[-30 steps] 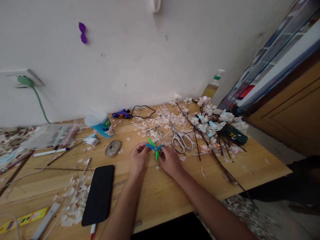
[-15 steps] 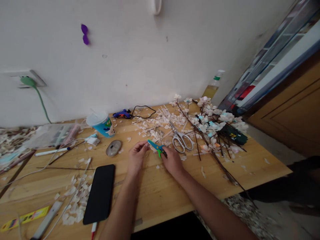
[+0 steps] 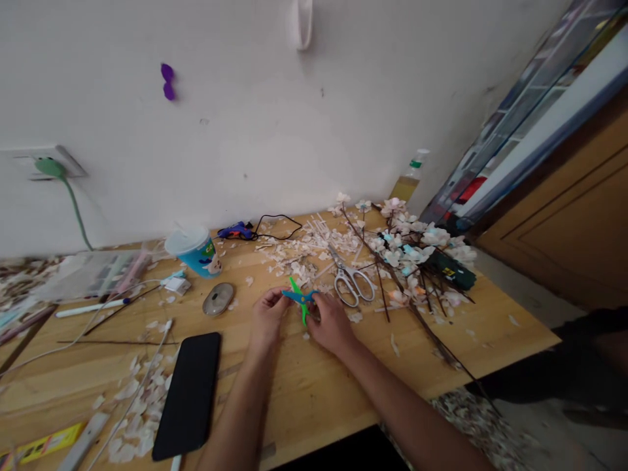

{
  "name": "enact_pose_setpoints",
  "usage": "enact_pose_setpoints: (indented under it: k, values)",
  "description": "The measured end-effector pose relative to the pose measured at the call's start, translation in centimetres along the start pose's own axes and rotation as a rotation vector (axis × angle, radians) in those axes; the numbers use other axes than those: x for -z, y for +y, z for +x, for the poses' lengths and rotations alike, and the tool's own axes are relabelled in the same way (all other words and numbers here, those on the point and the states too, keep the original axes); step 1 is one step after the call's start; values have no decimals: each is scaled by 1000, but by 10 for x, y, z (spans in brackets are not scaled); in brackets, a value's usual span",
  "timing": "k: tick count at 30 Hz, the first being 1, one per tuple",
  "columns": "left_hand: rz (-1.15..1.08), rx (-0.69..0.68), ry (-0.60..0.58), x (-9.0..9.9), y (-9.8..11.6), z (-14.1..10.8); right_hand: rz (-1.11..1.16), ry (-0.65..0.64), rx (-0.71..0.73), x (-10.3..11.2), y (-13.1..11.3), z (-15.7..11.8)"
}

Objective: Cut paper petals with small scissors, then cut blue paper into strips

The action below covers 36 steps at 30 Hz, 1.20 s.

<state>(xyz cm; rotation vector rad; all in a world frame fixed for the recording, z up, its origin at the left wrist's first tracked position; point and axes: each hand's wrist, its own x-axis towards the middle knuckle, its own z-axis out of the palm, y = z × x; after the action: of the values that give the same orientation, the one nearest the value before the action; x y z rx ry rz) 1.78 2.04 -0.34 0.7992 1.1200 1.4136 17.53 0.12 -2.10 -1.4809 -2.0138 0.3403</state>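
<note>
My right hand is closed around the handles of small blue-and-green scissors, whose blades stand apart and point left. Close to the blade tips, my left hand has its thumb and fingers pinched together. Whatever lies between those fingers is too small to make out. Grey-handled scissors lie on the table just beyond my right hand. Pale petal scraps are scattered past both hands. To the right rest twigs with whitish flowers.
A black phone lies left of my forearms, near a round grey disc. Behind stand a blue cup, a glue gun with a black cord and a bottle of yellowish liquid. A white cable crosses the left side.
The blue-and-green scissors have spread from nearly closed to wide apart in my right hand. My left hand keeps its pinch near the blades. The head view has tilted slightly.
</note>
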Motion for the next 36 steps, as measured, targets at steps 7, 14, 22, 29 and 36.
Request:
enact_pose_setpoints:
  k: [7,14,22,29,36]
  values:
    - [52,27,-88,4,-4,3,97,97,-96,-8,11,-1]
    - [7,28,-105,-6,4,-15,183,163,-51,13,-6,-8]
    - [213,-90,27,0,24,-108,679,70,-187,60,-61,-85]
    - [1133,-779,814,121,141,-154,678,6,-193,86,-37,-187]
    - [1379,-237,637,270,172,-127,549,103,-366,76,8,-232]
